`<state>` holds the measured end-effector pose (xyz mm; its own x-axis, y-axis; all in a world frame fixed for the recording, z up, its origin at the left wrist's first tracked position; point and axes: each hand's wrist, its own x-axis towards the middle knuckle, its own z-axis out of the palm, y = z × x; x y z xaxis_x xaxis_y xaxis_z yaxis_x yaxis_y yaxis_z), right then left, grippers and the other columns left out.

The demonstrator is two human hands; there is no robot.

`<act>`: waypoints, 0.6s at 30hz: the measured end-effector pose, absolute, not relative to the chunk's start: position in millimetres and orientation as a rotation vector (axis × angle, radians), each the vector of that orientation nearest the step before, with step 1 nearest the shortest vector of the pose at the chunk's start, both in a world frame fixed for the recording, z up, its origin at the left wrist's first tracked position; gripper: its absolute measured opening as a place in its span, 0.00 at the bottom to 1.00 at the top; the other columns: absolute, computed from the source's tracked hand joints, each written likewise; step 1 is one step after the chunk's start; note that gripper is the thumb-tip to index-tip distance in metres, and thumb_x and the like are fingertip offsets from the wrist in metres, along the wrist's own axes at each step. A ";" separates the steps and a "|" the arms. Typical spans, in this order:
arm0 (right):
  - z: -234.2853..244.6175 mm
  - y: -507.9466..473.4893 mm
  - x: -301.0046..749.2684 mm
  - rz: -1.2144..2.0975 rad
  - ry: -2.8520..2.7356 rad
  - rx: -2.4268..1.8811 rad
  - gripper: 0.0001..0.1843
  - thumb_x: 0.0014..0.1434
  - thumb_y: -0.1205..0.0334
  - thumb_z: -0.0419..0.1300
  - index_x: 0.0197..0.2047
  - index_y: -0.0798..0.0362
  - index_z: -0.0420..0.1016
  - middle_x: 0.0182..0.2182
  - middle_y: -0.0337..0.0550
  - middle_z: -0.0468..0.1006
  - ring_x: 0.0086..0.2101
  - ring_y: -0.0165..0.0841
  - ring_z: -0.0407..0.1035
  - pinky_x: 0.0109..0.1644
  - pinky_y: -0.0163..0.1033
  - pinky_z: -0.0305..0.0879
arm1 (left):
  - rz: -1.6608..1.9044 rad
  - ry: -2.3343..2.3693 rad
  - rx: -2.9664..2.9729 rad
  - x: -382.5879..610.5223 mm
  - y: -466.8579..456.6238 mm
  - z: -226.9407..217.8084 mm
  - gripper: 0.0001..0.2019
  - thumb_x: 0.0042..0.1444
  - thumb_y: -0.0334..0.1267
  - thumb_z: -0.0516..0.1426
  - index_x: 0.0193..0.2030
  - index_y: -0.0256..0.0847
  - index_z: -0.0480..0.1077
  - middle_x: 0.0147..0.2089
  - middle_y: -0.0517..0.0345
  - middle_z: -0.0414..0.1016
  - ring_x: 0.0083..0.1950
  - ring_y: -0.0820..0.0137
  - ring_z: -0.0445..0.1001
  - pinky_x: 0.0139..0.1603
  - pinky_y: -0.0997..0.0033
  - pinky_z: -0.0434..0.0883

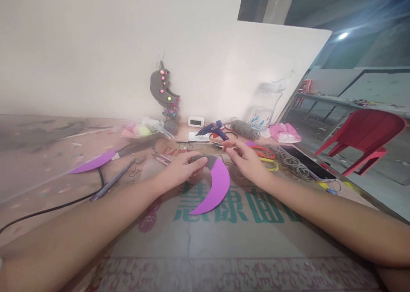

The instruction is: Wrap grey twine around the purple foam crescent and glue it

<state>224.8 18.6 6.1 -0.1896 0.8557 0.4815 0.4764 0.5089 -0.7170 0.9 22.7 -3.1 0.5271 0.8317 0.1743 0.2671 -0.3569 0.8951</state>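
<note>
My left hand (181, 170) grips the upper end of a purple crescent moon cutout (219, 183), thumb on top. Grey cord (209, 160) is wound round that end, while the lower part is bare and tapers to a point at the left. Just right of the crescent, my right hand (243, 155) is raised with thumb and fingers pinched together; what lies between the fingertips is too fine to make out. Beyond the hands lies a blue glue gun (213, 130). Scissors with red and yellow handles (269, 159) lie partly behind my right hand.
A finished-looking grey crescent with pompoms (160, 89) stands against the wall. Around it are a bowl of pompoms (137, 131), a small clock (196, 121), a cord bundle (245, 128) and a plastic jar (265, 106). A phone (307, 163) lies right; another purple piece (92, 161) and a pen (113, 181) lie left.
</note>
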 end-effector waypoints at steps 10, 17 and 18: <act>14.3 8.4 221.9 0.690 -1.973 -1.081 0.18 0.62 0.50 0.53 0.28 0.54 0.68 0.24 0.37 0.66 0.27 0.29 0.61 0.31 0.35 0.57 | 0.962 1.037 1.869 2.8 16.6 5.1 0.19 0.59 0.52 0.50 0.27 0.39 0.61 0.24 0.64 0.60 0.24 0.75 0.61 0.24 0.76 0.59; 13.3 0.3 215.3 0.993 -1.996 -1.071 0.18 0.60 0.48 0.56 0.28 0.53 0.66 0.21 0.34 0.64 0.22 0.26 0.58 0.25 0.33 0.54 | 1.030 1.077 1.830 3.4 16.9 4.7 0.17 0.58 0.53 0.51 0.34 0.40 0.64 0.26 0.64 0.62 0.25 0.76 0.61 0.24 0.76 0.59; 13.1 0.4 214.9 0.987 -1.977 -1.090 0.18 0.60 0.48 0.56 0.27 0.53 0.64 0.19 0.33 0.63 0.20 0.26 0.57 0.24 0.33 0.53 | 1.046 1.072 1.792 3.7 17.0 4.7 0.16 0.58 0.53 0.52 0.38 0.40 0.64 0.27 0.64 0.63 0.25 0.76 0.61 0.24 0.76 0.60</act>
<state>214.9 0.4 13.1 -0.4308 0.8826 0.1880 0.3798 0.3663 -0.8494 3.7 17.0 4.7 0.3040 0.9193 0.2499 0.2729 -0.3353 0.9017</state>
